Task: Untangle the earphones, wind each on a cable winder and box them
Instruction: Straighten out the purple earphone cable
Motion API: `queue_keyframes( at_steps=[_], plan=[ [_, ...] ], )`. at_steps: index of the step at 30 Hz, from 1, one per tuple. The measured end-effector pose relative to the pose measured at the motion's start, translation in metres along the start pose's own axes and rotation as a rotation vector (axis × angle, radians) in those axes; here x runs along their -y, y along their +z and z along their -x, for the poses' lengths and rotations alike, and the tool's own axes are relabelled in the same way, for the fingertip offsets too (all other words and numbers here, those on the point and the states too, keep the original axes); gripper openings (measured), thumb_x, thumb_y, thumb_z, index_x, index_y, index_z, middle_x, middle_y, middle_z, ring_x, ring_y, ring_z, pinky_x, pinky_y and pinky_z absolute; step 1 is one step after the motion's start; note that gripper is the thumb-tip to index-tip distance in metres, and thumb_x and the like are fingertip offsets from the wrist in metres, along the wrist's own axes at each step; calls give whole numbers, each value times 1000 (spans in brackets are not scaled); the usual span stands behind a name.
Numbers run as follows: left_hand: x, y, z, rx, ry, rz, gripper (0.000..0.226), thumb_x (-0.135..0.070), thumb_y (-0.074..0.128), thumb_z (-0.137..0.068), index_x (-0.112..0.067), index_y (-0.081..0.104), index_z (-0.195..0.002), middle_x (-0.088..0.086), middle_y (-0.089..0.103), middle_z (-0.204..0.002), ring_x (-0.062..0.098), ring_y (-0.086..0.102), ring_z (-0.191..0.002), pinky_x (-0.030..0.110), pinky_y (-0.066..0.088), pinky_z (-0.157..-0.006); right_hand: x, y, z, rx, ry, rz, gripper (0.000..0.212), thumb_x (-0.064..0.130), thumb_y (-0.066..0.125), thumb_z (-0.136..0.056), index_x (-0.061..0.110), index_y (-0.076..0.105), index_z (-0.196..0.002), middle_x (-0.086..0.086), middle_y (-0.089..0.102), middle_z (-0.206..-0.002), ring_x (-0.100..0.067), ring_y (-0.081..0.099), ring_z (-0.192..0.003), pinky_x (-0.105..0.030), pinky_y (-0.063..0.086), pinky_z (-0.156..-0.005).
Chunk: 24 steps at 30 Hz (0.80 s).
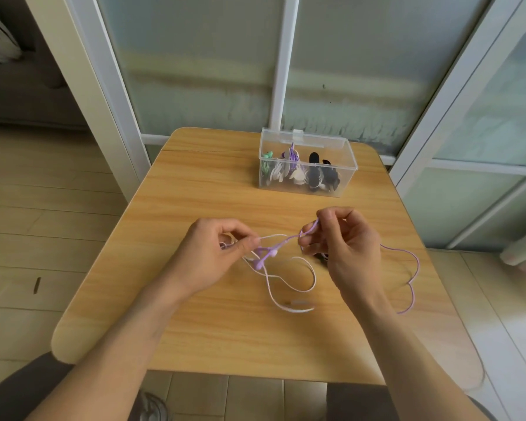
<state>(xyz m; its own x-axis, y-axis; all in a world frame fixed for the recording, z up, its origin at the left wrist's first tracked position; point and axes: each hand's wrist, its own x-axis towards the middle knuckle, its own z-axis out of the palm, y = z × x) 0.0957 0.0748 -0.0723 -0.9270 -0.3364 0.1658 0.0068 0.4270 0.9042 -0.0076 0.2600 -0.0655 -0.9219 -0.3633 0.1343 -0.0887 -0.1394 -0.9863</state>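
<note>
Two hands, left hand (216,253) and right hand (346,241), are pinching the purple earphones (268,253) nearer than the box (307,165), untangling; separating the white cable (289,284) likely comes next.

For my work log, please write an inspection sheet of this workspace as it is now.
Surface: wooden table, light grain.
Job's things: purple earphones and white earphone cable, tangled together; clear plastic box, open, holding wound earphones.
Clutter: nothing seen.
Grips: left hand pinches the cables near the earbuds; right hand pinches the purple cable, raised.
Cables: loops lie on the table, purple one trailing right.
Surroundings: frosted glass panels, tiled floor.
</note>
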Motion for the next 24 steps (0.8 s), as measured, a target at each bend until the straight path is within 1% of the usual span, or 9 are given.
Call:
queue_keyframes(
  at_steps=[3, 5, 7, 9, 13, 17, 19, 21, 24],
  plan=[
    [-6, 4, 2, 31, 18, 100, 5, -9, 66, -91, -6, 68, -89, 6, 70, -74, 0, 60, -54, 11, 44, -56, 1, 0, 2, 199, 59, 14, 15, 10, 53, -102, -2, 58, -94, -18, 72, -77, -31, 72, -68, -36, 59, -63],
    [-9, 9, 5, 93, 20, 94, 8, -12, 62, -94, -4, 64, -91, 6, 68, -66, -1, 54, -49, 12, 42, -54, 1, 3, 4, 245, 90, -36, 18, 14, 54, -99, -3, 58, -95, -18, 73, -80, -31, 72, -68, -35, 59, -64],
    [-7, 12, 6, 124, 13, 45, 10, -17, 61, -96, -10, 62, -90, -1, 64, -56, 7, 51, -49, 19, 41, -54, 2, 5, 5, 219, 113, -106, 24, 24, 56, -94, -1, 57, -97, -17, 73, -81, -29, 71, -67, -34, 59, -64],
    [-4, 13, 7, 135, -24, 26, 9, -19, 61, -97, -14, 61, -89, -3, 56, -48, 11, 43, -44, 21, 36, -48, 2, 6, 5, 186, 129, -159, 27, 29, 57, -92, 2, 57, -97, -16, 73, -82, -27, 69, -65, -34, 58, -65],
    [-3, 15, 7, 199, -85, 6, 8, -16, 61, -96, -18, 68, -94, -6, 46, -42, 13, 35, -41, 22, 30, -45, 2, 4, 3, 131, 96, -224, 19, 22, 50, -101, 6, 58, -94, -14, 72, -83, -27, 70, -73, -31, 56, -67],
    [2, 13, 7, 232, -141, -32, 15, -17, 62, -95, -22, 74, -102, -7, 42, -45, 13, 40, -42, 22, 34, -47, 4, 2, 2, 119, 112, -296, 18, 21, 46, -103, 7, 55, -95, -10, 69, -78, -30, 70, -73, -42, 58, -68],
    [3, 12, 7, 242, -161, -85, 18, -19, 62, -95, -27, 75, -104, -5, 47, -45, 12, 44, -43, 21, 36, -49, 8, 0, 2, 132, 116, -339, 19, 24, 49, -99, 6, 53, -96, -11, 66, -76, -29, 69, -70, -36, 58, -62],
    [3, 12, 6, 195, -168, -112, 18, -19, 61, -95, -27, 75, -102, -4, 51, -43, 10, 43, -41, 20, 35, -48, 10, -1, 2, 154, 102, -331, 20, 25, 50, -96, 5, 53, -95, -10, 65, -74, -28, 68, -67, -32, 56, -60],
    [1, 12, 3, 66, -170, -102, 16, -15, 57, -97, -17, 72, -96, -4, 53, -41, 7, 43, -36, 16, 33, -42, 11, -2, 2, 178, 90, -236, 19, 25, 51, -97, 7, 55, -93, -8, 59, -65, -24, 61, -55, -33, 53, -56]
  ],
)
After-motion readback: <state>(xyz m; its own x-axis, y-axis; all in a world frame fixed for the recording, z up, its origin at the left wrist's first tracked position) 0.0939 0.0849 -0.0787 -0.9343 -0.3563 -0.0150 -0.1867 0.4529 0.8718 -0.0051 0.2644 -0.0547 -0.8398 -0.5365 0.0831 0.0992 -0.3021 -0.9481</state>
